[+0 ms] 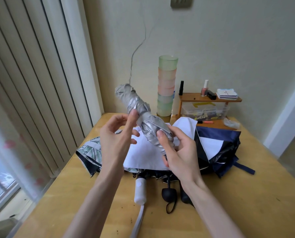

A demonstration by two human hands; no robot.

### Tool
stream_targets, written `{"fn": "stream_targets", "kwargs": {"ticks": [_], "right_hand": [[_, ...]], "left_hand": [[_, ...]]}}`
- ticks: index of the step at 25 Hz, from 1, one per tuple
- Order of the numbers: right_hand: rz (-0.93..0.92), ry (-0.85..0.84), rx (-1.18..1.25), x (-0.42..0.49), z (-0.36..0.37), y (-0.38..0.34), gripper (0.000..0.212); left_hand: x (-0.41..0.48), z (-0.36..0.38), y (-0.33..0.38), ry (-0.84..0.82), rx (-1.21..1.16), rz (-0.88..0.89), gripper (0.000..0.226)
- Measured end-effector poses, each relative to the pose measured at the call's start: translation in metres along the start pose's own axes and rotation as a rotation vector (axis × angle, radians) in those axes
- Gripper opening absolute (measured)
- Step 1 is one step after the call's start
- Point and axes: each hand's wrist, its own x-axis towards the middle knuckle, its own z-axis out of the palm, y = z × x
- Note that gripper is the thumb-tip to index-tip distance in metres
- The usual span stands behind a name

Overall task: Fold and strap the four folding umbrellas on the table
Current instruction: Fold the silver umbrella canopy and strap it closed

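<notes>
Umbrella (143,115), silver, rolled into a crumpled bundle, slanting with its far end up and left, in the air above the wooden table (71,186). Right hand (179,155) clasping the lower end, thumb on top, fingers wrapped beneath. Left hand (114,141) loose and spread, one fingertip (134,112) touching the bundle at mid-length. Underneath, on the table, a heap of three unstrapped ones: floral-edged canopy (91,152), white canopy (143,155), navy canopy (220,145). White handle (140,191) and black knob handle (169,194) pointing toward the person.

Four umbrellas (141,114), perhaps seven cups (166,86)
</notes>
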Motion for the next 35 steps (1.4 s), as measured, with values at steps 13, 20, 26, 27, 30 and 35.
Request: {"fn": "stream_targets", "kwargs": {"ticks": [13, 20, 26, 27, 30, 35], "right_hand": [[0.188, -0.094, 0.160, -0.003, 0.003, 0.001, 0.033], [0.137, -0.124, 0.078, -0.004, 0.007, -0.001, 0.034], [0.147, -0.285, 0.041, -0.002, 0.000, -0.008, 0.029], [0.163, -0.287, 0.054, -0.001, 0.000, -0.010, 0.032], [0.182, -0.229, 0.044, 0.000, -0.002, -0.012, 0.040], [0.090, -0.112, 0.038, -0.001, -0.001, -0.002, 0.030]], "left_hand": [[0.016, -0.010, -0.013, 0.024, 0.135, 0.229, 0.020], [0.010, -0.010, -0.006, -0.178, -0.030, -0.137, 0.042], [0.005, -0.007, -0.007, -0.301, 0.030, -0.085, 0.037], [0.004, -0.006, -0.008, -0.301, 0.042, -0.069, 0.034], [0.003, -0.005, -0.011, -0.330, 0.094, -0.061, 0.019], [-0.008, 0.008, -0.012, -0.214, 0.116, -0.028, 0.012]]}}
